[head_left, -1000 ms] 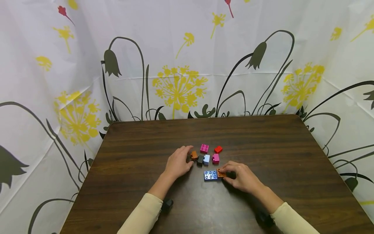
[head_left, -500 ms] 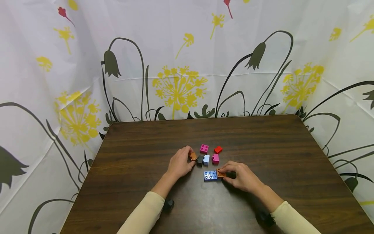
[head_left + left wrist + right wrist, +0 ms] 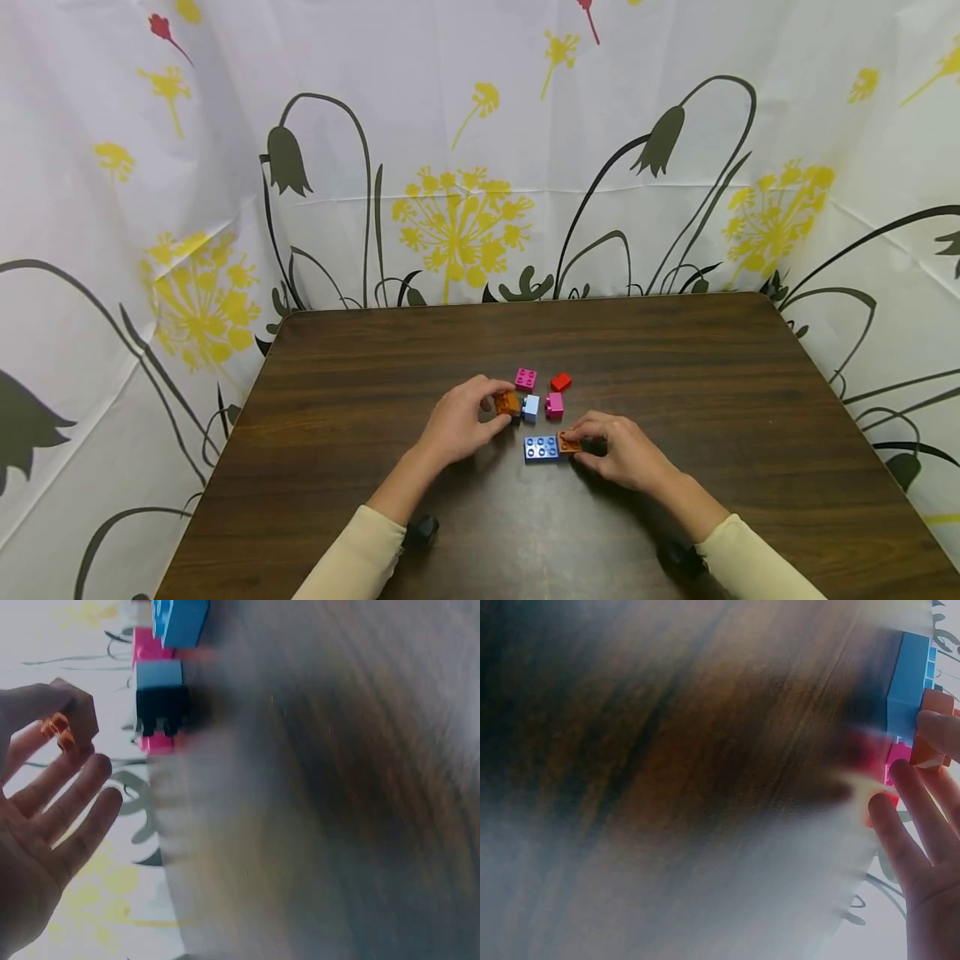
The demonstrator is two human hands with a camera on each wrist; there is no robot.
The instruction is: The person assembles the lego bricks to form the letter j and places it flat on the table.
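My left hand (image 3: 459,422) pinches an orange toy building brick (image 3: 507,403) between thumb and fingers. In the left wrist view that brick is off the table, its studs pointing toward the palm. My right hand (image 3: 621,452) grips another orange brick (image 3: 567,442) by its sides, at the right end of a blue brick (image 3: 541,450) with several studs. In the right wrist view this orange brick (image 3: 930,739) sits slightly higher than the blue brick (image 3: 909,686) and overlaps its end. A black brick (image 3: 163,706) is mostly hidden behind the left hand's brick in the head view.
Behind the blue brick stand a light blue brick (image 3: 531,408) and a pink brick (image 3: 554,406) on its side. Farther back are a second pink brick (image 3: 526,380), studs up, and a red brick (image 3: 561,382). A flowered curtain (image 3: 465,150) hangs behind the brown table (image 3: 360,358).
My left hand has closed on the orange brick, picked it up and shifted it right, over the black brick. My right hand keeps its hold beside the blue brick.
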